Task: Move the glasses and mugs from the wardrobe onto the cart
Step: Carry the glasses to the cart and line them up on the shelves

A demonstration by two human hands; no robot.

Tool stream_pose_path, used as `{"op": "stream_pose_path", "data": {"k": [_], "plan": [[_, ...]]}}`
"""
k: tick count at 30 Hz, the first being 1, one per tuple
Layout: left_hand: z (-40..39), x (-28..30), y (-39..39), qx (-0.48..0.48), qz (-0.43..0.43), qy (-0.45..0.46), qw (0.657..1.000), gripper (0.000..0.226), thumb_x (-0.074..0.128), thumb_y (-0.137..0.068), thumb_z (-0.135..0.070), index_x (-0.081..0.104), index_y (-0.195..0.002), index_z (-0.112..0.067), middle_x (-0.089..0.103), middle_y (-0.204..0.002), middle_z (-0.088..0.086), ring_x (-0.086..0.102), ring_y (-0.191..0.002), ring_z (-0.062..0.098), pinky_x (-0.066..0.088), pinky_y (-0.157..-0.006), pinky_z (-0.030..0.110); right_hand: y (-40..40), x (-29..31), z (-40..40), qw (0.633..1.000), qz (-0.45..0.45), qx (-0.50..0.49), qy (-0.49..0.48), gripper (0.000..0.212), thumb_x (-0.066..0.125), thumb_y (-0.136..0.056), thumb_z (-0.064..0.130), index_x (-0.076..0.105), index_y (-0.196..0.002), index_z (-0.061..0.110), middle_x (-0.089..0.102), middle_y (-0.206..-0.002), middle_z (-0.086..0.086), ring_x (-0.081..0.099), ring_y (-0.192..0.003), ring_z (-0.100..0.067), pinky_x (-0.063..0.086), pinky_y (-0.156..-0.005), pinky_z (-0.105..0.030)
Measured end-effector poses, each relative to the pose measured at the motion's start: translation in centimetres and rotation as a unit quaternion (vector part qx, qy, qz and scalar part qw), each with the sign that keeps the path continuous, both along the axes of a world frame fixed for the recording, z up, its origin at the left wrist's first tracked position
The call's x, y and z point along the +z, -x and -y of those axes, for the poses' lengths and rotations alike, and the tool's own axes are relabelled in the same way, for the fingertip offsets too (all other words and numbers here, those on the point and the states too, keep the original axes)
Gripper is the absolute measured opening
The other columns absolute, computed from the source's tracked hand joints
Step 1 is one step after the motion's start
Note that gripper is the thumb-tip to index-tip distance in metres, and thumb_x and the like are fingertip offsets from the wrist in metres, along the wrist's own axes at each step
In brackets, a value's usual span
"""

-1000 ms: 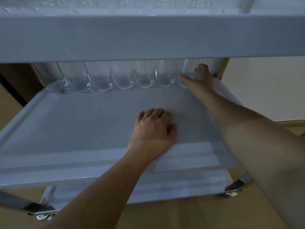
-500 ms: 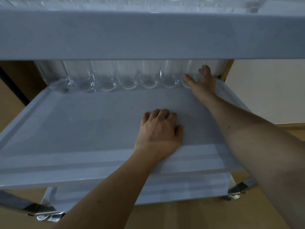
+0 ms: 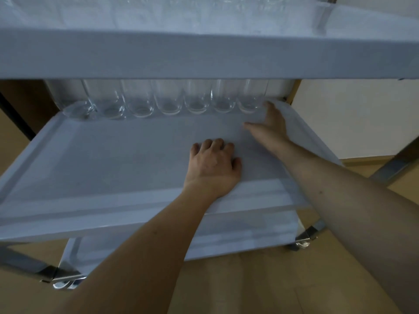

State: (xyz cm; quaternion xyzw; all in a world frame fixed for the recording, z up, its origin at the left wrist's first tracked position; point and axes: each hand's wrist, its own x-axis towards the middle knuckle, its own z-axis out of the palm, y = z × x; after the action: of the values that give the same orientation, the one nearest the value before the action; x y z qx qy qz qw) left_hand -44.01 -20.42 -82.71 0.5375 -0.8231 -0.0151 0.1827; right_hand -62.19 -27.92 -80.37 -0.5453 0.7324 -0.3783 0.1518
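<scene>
The left grip [image 3: 213, 164] lies palm down on the middle shelf [image 3: 113, 159] of the cart, knuckles bent and fingertips pressed to the pale liner, grasping nothing. To its right, the right grip [image 3: 269, 125] reaches further back along the same shelf, released, its fingers extended and the thumb spread toward the left; the fingertips lie at the base of the rightmost glass [image 3: 249, 98], though whether they touch it cannot be told. The glasses [image 3: 167, 98] stand upright in a single row along the back edge of the middle shelf, side by side and close together, their upper parts hidden behind the front rim of the top shelf [image 3: 204, 55]. More glassware shows faintly on that top shelf. Below, the bottom shelf [image 3: 238, 236] carries a similar liner, and metal caster brackets [image 3: 303, 240] sit at the corners above the wooden floor [image 3: 238, 286].
</scene>
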Motion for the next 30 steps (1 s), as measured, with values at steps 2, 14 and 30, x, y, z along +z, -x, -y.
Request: {"op": "stream_pose_path", "data": {"k": [2,14,30], "plan": [[-0.1,0.1,0.0,-0.002,0.003,-0.001,1.000,0.040,0.043,-0.096,-0.047,0.061,-0.121,-0.022,0.060,-0.125,0.001,0.051,-0.121,0.028,0.035,-0.106,0.045,0.0,-0.1,-2.5,0.997,-0.069,0.022,-0.015,0.080,0.075,-0.085,0.034,0.037,-0.152,0.014,0.043,-0.152,-0.014,0.041,-0.139,-0.031,0.034,-0.112,-0.033],[-1.6,2.3,-0.9,-0.009,0.055,-0.055,0.997,0.054,0.037,-0.100,-0.053,0.044,-0.145,-0.024,0.042,-0.152,0.002,0.028,-0.145,0.027,0.017,-0.120,0.056,-1.2,-0.2,-14.0,0.986,-0.150,0.037,-0.067,0.077,0.071,-0.085,0.053,0.046,-0.149,0.017,0.050,-0.148,-0.010,0.043,-0.135,-0.035,0.035,-0.112,-0.038],[-15.2,16.3,-7.0,-0.032,0.111,-0.242,0.963,0.059,0.039,-0.102,-0.054,0.039,-0.152,-0.022,0.036,-0.159,0.006,0.026,-0.148,0.030,0.026,-0.118,0.053,-6.9,14.6,-27.8,0.970,-0.023,0.056,-0.237,0.072,0.065,-0.092,0.051,0.043,-0.150,0.015,0.043,-0.154,-0.009,0.036,-0.143,-0.030,0.032,-0.117,-0.041]]}}
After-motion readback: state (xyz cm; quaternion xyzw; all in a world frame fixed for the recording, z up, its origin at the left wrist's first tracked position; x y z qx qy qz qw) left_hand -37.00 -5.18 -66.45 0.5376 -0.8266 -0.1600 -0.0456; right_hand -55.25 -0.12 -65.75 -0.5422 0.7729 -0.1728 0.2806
